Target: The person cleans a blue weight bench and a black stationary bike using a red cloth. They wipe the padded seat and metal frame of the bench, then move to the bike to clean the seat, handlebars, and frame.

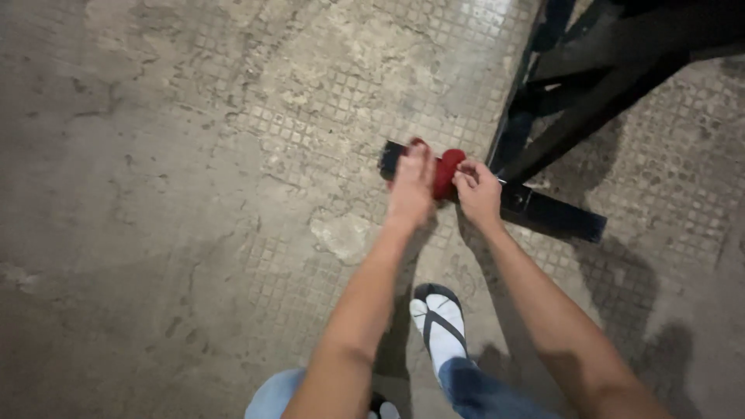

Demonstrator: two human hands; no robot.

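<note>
My left hand [411, 185] and my right hand [477, 192] both reach down to a red cloth-like wad [446, 172] pressed on a flat black metal bar [555, 216] lying on the floor. The left hand lies flat over the left part of the red wad, fingers together. Fingers of the right hand pinch its right edge. The bar's left end [390, 157] sticks out beyond my left hand.
A black metal frame [590, 85] with slanted struts rises from the bar at the upper right. The floor [194, 194] is worn concrete with a small square pattern. My foot in a white sock and black sandal [440, 324] stands below my hands.
</note>
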